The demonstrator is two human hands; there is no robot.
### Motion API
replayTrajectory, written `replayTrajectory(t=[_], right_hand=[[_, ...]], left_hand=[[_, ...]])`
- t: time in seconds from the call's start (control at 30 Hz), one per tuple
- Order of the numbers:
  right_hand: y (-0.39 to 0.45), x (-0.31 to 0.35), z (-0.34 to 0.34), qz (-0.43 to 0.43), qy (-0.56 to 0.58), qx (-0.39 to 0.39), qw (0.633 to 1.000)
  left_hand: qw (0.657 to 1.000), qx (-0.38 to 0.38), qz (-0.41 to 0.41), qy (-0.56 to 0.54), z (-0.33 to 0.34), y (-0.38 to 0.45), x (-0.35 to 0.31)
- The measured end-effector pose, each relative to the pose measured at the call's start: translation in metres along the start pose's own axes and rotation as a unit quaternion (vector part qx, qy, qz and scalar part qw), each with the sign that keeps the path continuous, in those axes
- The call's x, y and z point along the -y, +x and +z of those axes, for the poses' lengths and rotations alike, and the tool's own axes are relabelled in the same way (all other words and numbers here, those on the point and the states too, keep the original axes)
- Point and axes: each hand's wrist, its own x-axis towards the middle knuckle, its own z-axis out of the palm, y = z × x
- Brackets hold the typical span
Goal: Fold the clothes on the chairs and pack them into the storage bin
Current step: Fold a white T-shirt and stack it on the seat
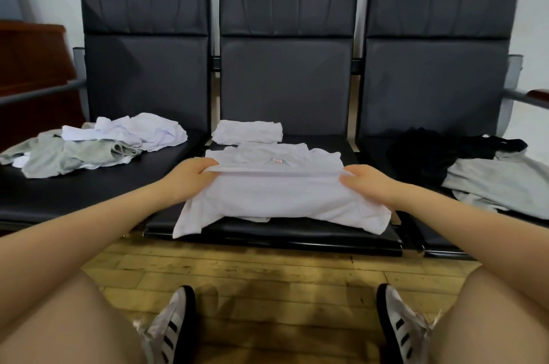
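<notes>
A white T-shirt (282, 200) lies partly folded on the middle chair seat (297, 233), its lower half doubled up toward the collar label. My left hand (193, 172) pinches the folded edge at its left end. My right hand (364, 182) pinches the same edge at its right end. Behind the shirt, at the back of the same seat, rests a small folded white garment (248, 132). No storage bin is in view.
Unfolded white clothes (139, 132) and grey clothes (65, 155) are heaped on the left chair. A black garment (430, 152) and a grey one (499, 182) lie on the right chair. Wooden furniture (32, 72) stands far left. My feet are on the wooden floor (267, 271).
</notes>
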Motion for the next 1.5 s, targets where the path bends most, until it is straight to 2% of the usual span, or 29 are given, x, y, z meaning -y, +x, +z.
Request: replayTrajectory(t=[0.13, 0.33, 0.53, 0.8, 0.97, 1.1, 1.2, 1.33, 1.43, 1.5], right_hand=[[0.023, -0.009, -0.014, 0.010, -0.061, -0.087, 0.994], [0.063, -0.007, -0.033, 0.021, -0.088, -0.157, 0.983], [0.117, 0.002, -0.044, 0.066, -0.077, -0.184, 0.978], [0.191, -0.015, -0.031, 0.105, -0.057, -0.244, 0.962], [0.228, -0.046, -0.010, 0.135, -0.068, -0.239, 0.959], [0.245, -0.067, 0.008, 0.126, -0.078, -0.220, 0.964], [0.248, -0.074, 0.013, 0.130, -0.095, -0.236, 0.958], [0.241, -0.071, 0.014, 0.143, -0.124, -0.261, 0.947], [0.230, -0.062, 0.010, 0.146, -0.144, -0.244, 0.948], [0.220, -0.054, 0.007, 0.136, -0.169, -0.222, 0.951]], left_hand=[[0.999, -0.045, -0.025, -0.003, -0.012, 0.025, 0.014], [0.991, -0.058, -0.068, 0.099, -0.026, 0.070, 0.035], [0.975, -0.059, -0.110, 0.185, -0.017, 0.124, 0.049], [0.956, -0.118, -0.138, 0.231, 0.007, 0.194, 0.065], [0.943, -0.111, -0.128, 0.285, 0.025, 0.223, 0.094], [0.955, -0.106, -0.084, 0.264, 0.047, 0.234, 0.123], [0.957, -0.084, -0.090, 0.262, 0.055, 0.236, 0.140], [0.946, -0.127, -0.114, 0.274, 0.054, 0.227, 0.139], [0.936, -0.160, -0.125, 0.289, 0.045, 0.212, 0.127], [0.938, -0.152, -0.125, 0.285, 0.039, 0.204, 0.120]])
